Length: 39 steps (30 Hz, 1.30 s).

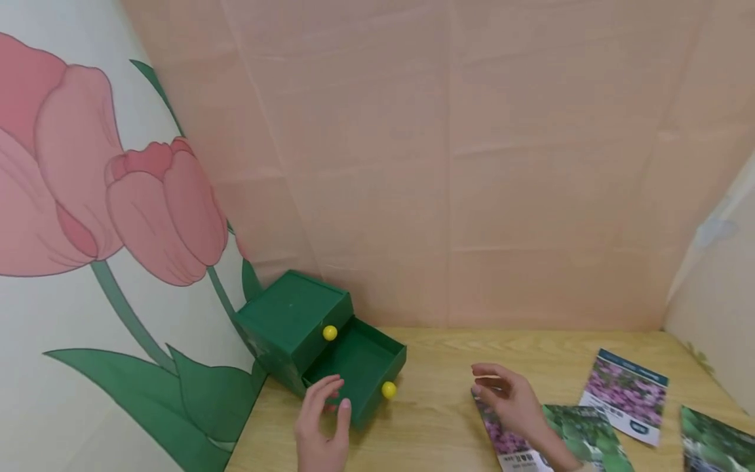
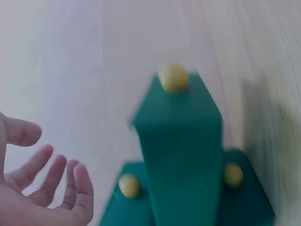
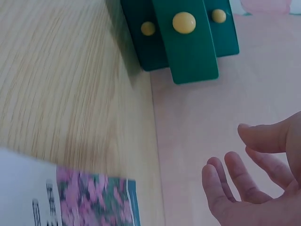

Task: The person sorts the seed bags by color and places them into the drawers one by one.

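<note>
A green drawer cabinet [image 1: 290, 305] with yellow knobs stands at the back left. Its middle drawer [image 1: 366, 357] is pulled out, and I see nothing inside the visible part. My left hand [image 1: 321, 429] hovers in front of the drawer, fingers loosely bent and apart, holding nothing; the left wrist view shows the drawer's yellow knob [image 2: 174, 77] away from the fingers. To the right, my right hand [image 1: 512, 403] is held above a packet with pink flowers [image 1: 500, 432], partly hiding it. The right wrist view shows its thumb and fingers [image 3: 214, 186] spread and empty.
Another pink-flowered packet [image 1: 625, 393] lies at the right, overlapping a green-leaf packet [image 1: 584, 432]. A further green packet [image 1: 716, 442] is at the far right edge. Behind the wooden table [image 1: 439, 393] hangs a pinkish sheet [image 1: 501, 196]; a tulip-painted wall [image 1: 88, 314] borders the left.
</note>
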Each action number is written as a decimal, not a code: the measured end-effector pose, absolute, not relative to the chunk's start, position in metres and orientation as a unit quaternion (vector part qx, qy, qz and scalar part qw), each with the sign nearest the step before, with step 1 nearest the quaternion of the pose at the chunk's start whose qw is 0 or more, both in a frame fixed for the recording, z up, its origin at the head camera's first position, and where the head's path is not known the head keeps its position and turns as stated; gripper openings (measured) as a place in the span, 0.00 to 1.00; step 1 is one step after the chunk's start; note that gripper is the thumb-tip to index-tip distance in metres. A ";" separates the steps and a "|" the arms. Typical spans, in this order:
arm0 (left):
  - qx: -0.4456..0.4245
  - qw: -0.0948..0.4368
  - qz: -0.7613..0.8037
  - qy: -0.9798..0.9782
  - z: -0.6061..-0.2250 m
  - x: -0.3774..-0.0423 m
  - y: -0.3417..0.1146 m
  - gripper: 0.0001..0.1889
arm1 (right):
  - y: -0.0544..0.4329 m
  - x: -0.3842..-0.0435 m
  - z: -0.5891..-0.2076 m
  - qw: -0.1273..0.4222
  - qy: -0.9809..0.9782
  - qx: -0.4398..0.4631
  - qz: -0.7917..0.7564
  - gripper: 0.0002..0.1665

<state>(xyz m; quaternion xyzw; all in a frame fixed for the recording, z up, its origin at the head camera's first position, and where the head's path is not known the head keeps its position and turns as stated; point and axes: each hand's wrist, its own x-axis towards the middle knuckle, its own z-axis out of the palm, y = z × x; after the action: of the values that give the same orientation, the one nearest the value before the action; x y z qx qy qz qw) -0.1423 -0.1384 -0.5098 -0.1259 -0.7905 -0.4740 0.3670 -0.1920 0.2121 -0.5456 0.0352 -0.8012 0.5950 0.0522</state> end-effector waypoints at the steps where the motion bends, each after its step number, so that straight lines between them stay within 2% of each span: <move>1: -0.136 0.356 -0.483 -0.788 -0.508 -0.138 -0.132 0.23 | 0.215 -0.192 -0.545 0.051 -0.804 0.035 0.591 0.23; 7: -0.173 0.270 -0.570 -0.757 -0.504 -0.121 -0.097 0.20 | 0.232 -0.191 -0.541 0.038 -0.820 0.021 0.570 0.24; 14: -0.120 0.090 -0.663 -0.734 -0.504 -0.115 -0.068 0.15 | 0.250 -0.190 -0.539 0.035 -0.828 0.032 0.558 0.25; 20: -0.080 -0.038 -0.692 -0.716 -0.508 -0.116 -0.044 0.15 | 0.264 -0.195 -0.539 0.024 -0.833 0.048 0.550 0.27; 29: -0.038 -0.238 -0.708 -0.664 -0.548 -0.122 -0.012 0.20 | 0.277 -0.206 -0.551 0.042 -0.864 0.077 0.495 0.27; 31: -0.030 -0.264 -0.706 -0.656 -0.560 -0.121 -0.005 0.21 | 0.279 -0.209 -0.556 0.030 -0.874 0.086 0.477 0.28; 34: -0.035 -0.277 -0.715 -0.640 -0.575 -0.118 0.006 0.21 | 0.282 -0.215 -0.563 0.017 -0.896 0.097 0.433 0.28; 39: -0.057 -0.265 -0.722 -0.637 -0.594 -0.110 0.019 0.22 | 0.289 -0.226 -0.569 -0.001 -0.919 0.109 0.379 0.29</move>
<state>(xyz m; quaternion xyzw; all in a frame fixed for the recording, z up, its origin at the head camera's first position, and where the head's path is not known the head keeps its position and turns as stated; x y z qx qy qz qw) -0.1100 0.0191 -0.5942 -0.0568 -0.6370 -0.7218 -0.2648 -0.2261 0.2891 -0.5691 0.1086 -0.9189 0.3793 -0.0012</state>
